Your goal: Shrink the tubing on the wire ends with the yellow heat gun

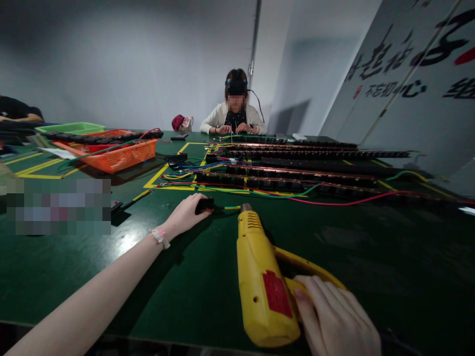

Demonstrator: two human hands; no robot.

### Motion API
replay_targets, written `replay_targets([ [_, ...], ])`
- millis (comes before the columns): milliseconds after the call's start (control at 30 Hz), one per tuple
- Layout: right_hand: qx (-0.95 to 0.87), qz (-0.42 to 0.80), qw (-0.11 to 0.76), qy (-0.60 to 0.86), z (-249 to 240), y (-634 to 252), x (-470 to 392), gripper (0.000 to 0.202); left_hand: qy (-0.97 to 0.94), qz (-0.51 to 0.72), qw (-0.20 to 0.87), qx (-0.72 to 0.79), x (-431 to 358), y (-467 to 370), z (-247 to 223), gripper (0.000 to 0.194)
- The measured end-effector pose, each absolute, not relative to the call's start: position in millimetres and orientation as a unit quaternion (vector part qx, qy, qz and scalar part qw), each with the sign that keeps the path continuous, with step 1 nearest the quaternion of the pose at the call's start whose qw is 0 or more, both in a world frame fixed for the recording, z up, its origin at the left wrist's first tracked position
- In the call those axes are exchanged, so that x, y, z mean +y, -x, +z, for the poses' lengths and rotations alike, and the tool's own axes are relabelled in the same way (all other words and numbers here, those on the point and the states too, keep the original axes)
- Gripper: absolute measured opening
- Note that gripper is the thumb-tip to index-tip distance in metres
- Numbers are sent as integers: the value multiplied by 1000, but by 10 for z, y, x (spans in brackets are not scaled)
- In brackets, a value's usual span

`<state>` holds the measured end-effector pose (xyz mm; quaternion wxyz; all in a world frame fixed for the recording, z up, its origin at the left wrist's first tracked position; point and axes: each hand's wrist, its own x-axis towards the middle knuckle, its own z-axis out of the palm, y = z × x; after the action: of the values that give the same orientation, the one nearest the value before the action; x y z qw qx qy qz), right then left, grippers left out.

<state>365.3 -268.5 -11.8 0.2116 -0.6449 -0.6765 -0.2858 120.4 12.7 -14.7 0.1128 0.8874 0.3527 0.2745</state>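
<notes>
My right hand (336, 314) is wrapped round the handle of a yellow heat gun (261, 277) with a red label, at the lower right of centre. The gun's metal nozzle (245, 207) points away from me, beside the end of a yellow-green wire (232, 208). That wire runs out of a small black part (205, 204), which my left hand (190, 213) pinches between thumb and fingers on the green table. Part of the black piece is hidden by my fingers.
Long black strips with copper bars (297, 173) and coloured wires lie across the table beyond my hands. An orange basket (122, 157) and a green tray (74, 129) stand at the left. A person (234, 116) sits opposite.
</notes>
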Motion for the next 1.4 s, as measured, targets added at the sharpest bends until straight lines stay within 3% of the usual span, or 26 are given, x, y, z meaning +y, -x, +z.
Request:
replay_targets([
  [500, -681, -151, 293, 654, -72, -3075, -2517, 28, -895, 274, 132, 327, 146, -1191, -161, 31],
  [733, -668, -129, 313, 662, -85, -3054, -2519, 30, -891, 311, 138, 302, 79, -1214, -132, 52],
  [867, -667, -124, 321, 661, -49, -3128, -2530, 31, -898, 301, 128, 295, 17, -1221, -74, 47],
  [1033, -685, -159, 303, 643, -5, -3340, -2570, 27, -899, 293, 136, 295, 2, -1213, -44, 36],
  [1400, -648, -281, 255, 660, 5, -3819, -2688, 41, -894, 299, 143, 301, 6, -1198, -27, 35],
])
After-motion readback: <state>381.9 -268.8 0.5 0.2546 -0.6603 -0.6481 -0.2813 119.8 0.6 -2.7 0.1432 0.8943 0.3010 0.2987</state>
